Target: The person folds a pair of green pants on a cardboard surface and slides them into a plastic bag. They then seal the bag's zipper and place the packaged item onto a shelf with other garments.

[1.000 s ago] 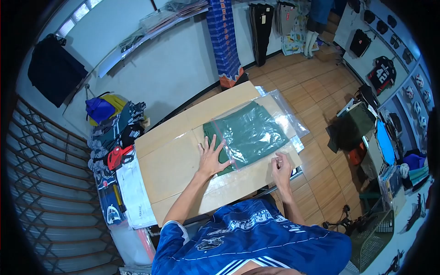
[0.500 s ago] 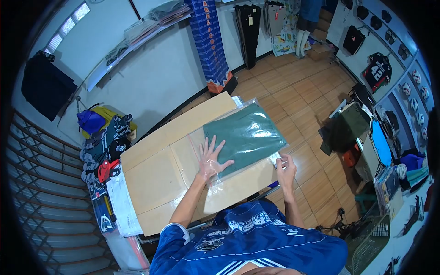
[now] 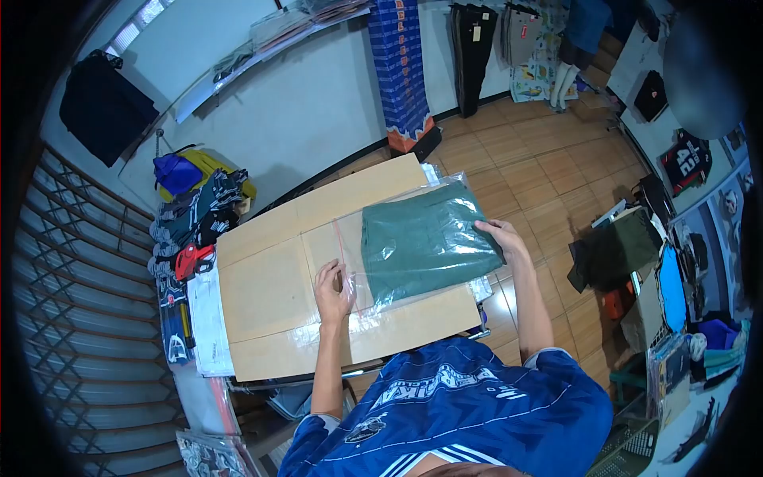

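Note:
A folded green garment (image 3: 421, 242) lies inside a clear plastic bag (image 3: 354, 254) on a cardboard-topped table (image 3: 266, 278). The bag's unfilled end, marked by a red line, points left. My left hand (image 3: 334, 292) is at that end, fingers curled and pinching the plastic near the red line. At the bag's right edge, my right hand (image 3: 505, 238) grips the filled end, thumb on top and the other fingers partly hidden beneath it.
Left of the cardboard are a red object (image 3: 193, 261), white packets (image 3: 208, 326) and piled clothes (image 3: 211, 207). A dark green cloth (image 3: 616, 250) hangs over items at the right. A blue wrapped pillar (image 3: 401, 71) stands beyond the table.
My left hand has gone from lying spread on the bag to pinching its left end. My right hand has moved up from the lower right corner to the right edge. The camera view has shifted.

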`<state>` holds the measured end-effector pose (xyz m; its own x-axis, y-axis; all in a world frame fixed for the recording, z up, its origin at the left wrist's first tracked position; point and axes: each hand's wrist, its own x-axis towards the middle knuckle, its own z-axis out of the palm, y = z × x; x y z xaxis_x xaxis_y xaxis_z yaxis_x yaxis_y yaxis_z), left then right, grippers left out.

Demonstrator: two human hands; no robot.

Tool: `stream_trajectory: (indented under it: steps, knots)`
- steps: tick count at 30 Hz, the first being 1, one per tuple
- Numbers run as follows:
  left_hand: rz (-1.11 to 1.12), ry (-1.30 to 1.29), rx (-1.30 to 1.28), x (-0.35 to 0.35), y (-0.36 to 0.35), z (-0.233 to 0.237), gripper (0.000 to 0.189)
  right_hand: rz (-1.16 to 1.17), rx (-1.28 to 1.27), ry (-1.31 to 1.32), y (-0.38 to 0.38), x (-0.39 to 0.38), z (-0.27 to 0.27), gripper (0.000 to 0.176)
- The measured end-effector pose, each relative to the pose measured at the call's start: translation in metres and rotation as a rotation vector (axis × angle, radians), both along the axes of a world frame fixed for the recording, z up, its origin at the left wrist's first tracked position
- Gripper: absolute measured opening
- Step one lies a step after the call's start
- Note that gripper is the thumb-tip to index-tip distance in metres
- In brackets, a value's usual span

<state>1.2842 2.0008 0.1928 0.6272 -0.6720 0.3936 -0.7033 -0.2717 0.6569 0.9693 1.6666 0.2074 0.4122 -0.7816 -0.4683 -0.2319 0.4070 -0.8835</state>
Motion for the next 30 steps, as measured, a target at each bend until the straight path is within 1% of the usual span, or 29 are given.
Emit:
stream_trajectory:
  steps: [1,2,5,6,9,13,15,16,19,21,22,23,25,28,29,30]
  knots:
    - [0.018,0.016,-0.012,0.0,-0.002,0.0,0.027,0.048,0.104,-0.085,-0.005,0.004,0.002,0.06]
    - [0.037,0.031,-0.025,0.0,-0.004,0.0,0.025,0.038,0.138,-0.119,-0.008,0.01,0.002,0.044]
    - [0.069,0.034,-0.036,-0.003,-0.006,0.005,0.022,0.152,0.149,-0.093,-0.019,0.018,-0.006,0.045]
    - [0.075,0.038,-0.042,-0.004,-0.006,0.004,0.021,0.162,0.134,-0.052,-0.021,0.021,-0.006,0.037]
    - [0.085,0.045,-0.053,-0.003,-0.007,0.004,0.02,0.092,0.067,-0.1,-0.019,0.024,-0.008,0.028]
    - [0.105,0.044,-0.046,-0.007,-0.007,0.012,0.019,0.081,-0.008,-0.082,-0.03,0.013,0.001,0.028]
    - [0.112,0.044,-0.043,-0.008,-0.009,0.012,0.019,0.065,-0.057,-0.038,-0.042,-0.001,0.016,0.029]
    - [0.109,0.045,-0.042,-0.006,-0.008,0.01,0.019,0.068,-0.069,-0.056,-0.05,-0.009,0.024,0.027]
    - [0.113,0.046,-0.046,-0.005,-0.007,0.009,0.019,0.076,-0.278,-0.136,-0.074,-0.034,0.052,0.027]
    - [0.116,0.046,-0.045,-0.004,-0.007,0.011,0.018,0.094,-0.39,-0.059,-0.096,-0.05,0.08,0.03]
    - [0.117,0.047,-0.043,-0.004,-0.006,0.011,0.018,0.094,-0.421,-0.025,-0.094,-0.054,0.11,0.033]
    - [0.116,0.048,-0.041,-0.004,-0.006,0.011,0.018,0.125,-0.472,-0.017,-0.104,-0.061,0.126,0.031]
    - [0.121,0.061,-0.054,-0.004,-0.007,0.01,0.018,0.224,-0.596,-0.081,-0.116,-0.074,0.163,0.026]
    - [0.117,0.066,-0.064,-0.002,-0.005,0.008,0.018,0.272,-0.692,-0.06,-0.094,-0.067,0.236,0.022]
    - [0.115,0.065,-0.066,-0.002,-0.005,0.007,0.018,0.304,-0.698,-0.073,-0.087,-0.064,0.253,0.027]
    - [0.115,0.063,-0.063,-0.003,-0.005,0.008,0.019,0.332,-0.754,-0.044,-0.081,-0.059,0.267,0.027]
